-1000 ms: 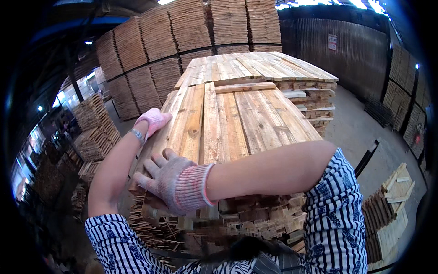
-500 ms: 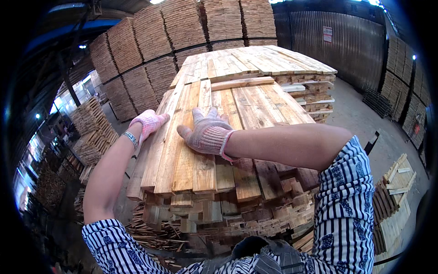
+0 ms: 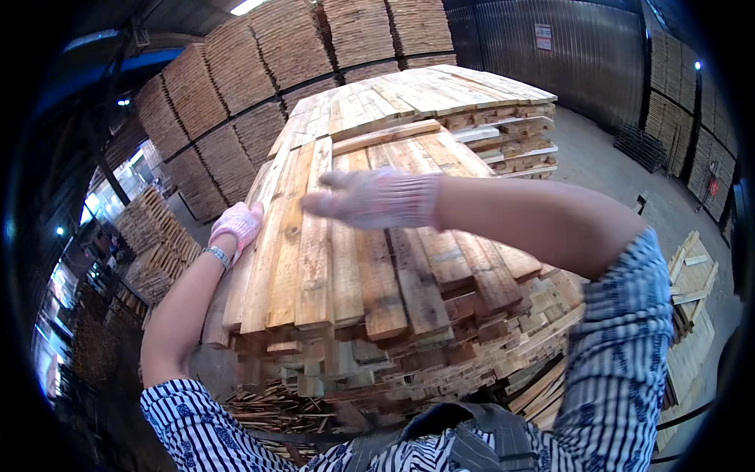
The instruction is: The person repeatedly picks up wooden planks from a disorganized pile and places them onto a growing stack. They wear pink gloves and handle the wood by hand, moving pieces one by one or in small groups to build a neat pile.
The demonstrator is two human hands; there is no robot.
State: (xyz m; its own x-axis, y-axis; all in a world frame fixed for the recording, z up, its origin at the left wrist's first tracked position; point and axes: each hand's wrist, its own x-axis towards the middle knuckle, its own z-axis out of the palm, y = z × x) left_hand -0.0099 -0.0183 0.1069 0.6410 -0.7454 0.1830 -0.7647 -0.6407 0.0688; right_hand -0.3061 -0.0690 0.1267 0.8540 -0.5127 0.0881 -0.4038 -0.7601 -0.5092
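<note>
Wooden planks (image 3: 291,236) lie side by side on top of a stack, their near ends uneven. At the stack's left edge is my left hand (image 3: 238,224) in a pale pink knitted glove, its fingers curled over the outermost plank. My right hand (image 3: 377,198), gloved alike, is over the middle planks, slightly blurred by motion. Its fingers are stretched out and hold nothing; whether they touch the wood I cannot tell. A narrow wooden strip (image 3: 385,136) lies crosswise at the far end of these planks.
Beyond is a higher layer of planks (image 3: 409,90). Tall stacks of boards (image 3: 291,47) rise behind it. A smaller lumber pile (image 3: 157,236) stands at left, and pale boards (image 3: 696,338) lie at right. Loose sticks (image 3: 275,413) are below the near ends.
My right hand has lifted from the planks where it lay spread and turned more sideways. My left hand stays at the left edge, its fingers more curled. The whole view has shifted slightly.
</note>
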